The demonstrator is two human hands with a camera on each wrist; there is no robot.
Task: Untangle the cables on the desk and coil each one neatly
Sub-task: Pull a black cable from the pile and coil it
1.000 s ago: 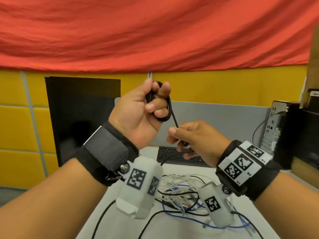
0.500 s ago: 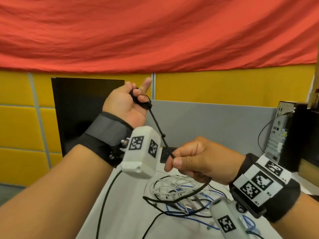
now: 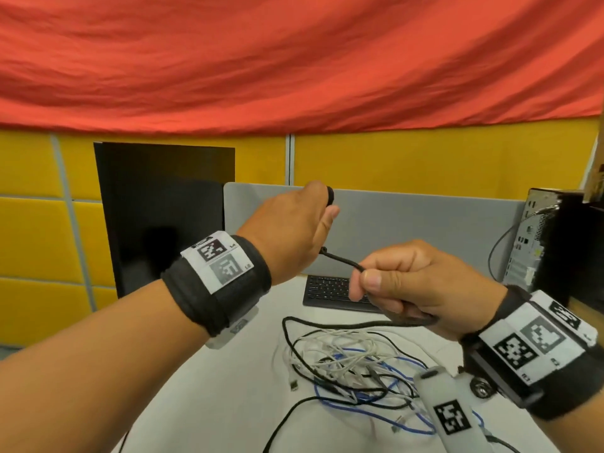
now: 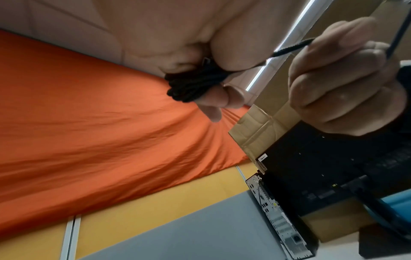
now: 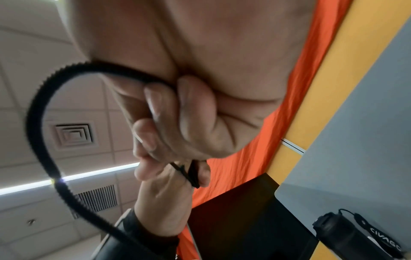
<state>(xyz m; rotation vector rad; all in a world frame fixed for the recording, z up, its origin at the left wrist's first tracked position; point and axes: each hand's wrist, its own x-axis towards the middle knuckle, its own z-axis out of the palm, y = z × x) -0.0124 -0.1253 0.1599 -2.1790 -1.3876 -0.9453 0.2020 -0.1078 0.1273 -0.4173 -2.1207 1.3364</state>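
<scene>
We see the left hand (image 3: 291, 230) raised above the bench (image 3: 212, 387), fingers curled round a small coil of the black braided cable (image 4: 193, 84); the wound loops sit between its fingers in the left wrist view. A short stretch of that same cable (image 3: 340, 259) runs right to the right hand (image 3: 415, 282), which pinches it between thumb and curled fingers. Past the right hand the cable loops under the fist and drops to the bench, onto the tangled pile of white, blue and black cables (image 3: 353, 361) lying near us. Far side of the bench: a black keyboard (image 3: 330, 292), a dark flat monitor (image 3: 163, 217) on the left, a grey partition panel (image 3: 408, 223) behind. On the right, a computer tower (image 3: 532, 237) with its rear ports showing. Red cloth (image 3: 294, 60) hangs above yellow wall panels (image 3: 36, 240).
</scene>
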